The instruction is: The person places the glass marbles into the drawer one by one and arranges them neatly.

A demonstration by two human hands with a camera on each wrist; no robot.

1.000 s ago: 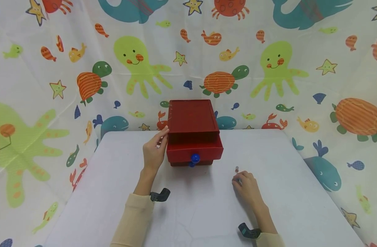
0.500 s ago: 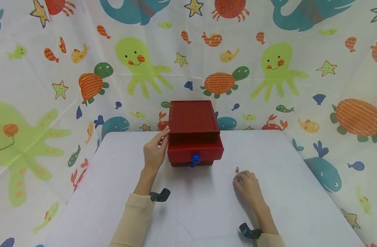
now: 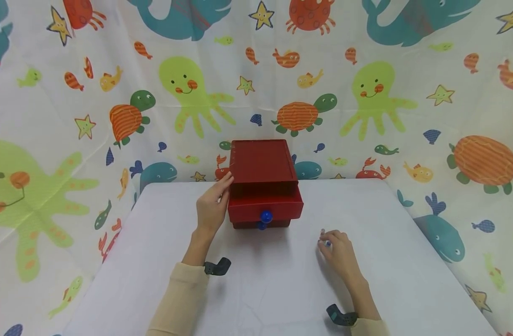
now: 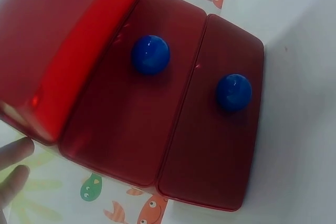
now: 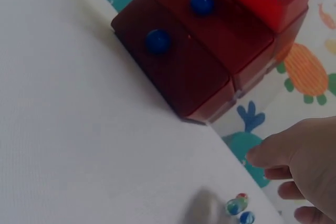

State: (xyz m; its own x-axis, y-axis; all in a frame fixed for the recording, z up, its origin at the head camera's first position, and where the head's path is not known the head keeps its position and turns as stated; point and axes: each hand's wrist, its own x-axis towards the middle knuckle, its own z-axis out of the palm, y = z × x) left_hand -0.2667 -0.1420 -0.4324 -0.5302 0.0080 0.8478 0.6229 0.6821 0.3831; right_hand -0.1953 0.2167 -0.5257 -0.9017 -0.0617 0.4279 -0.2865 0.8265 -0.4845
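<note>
A red drawer box (image 3: pixel 262 161) with blue ball knobs stands at the back of the white table. Its top drawer (image 3: pixel 265 210) is pulled out, while the two lower drawers (image 4: pixel 131 98) are closed. My left hand (image 3: pixel 210 210) rests its fingertips against the box's left side. My right hand (image 3: pixel 338 254) is low over the table, right of the box, its thumb and fingers loosely bent and apart. A blue glass marble (image 3: pixel 328 243) shows between them in the head view. Several small glass marbles (image 5: pixel 233 206) lie together near the right fingertips.
The white table (image 3: pixel 273 289) reaches back to a hanging cloth (image 3: pixel 256 70) printed with sea animals. The pulled-out drawer juts forward over the lower ones. Dark camera mounts (image 3: pixel 218 266) sit on both wrists.
The right thumb and fingers have parted a little, and the blue marble between them has come into clear sight. The left hand stays at the box. The head view has shifted slightly.
</note>
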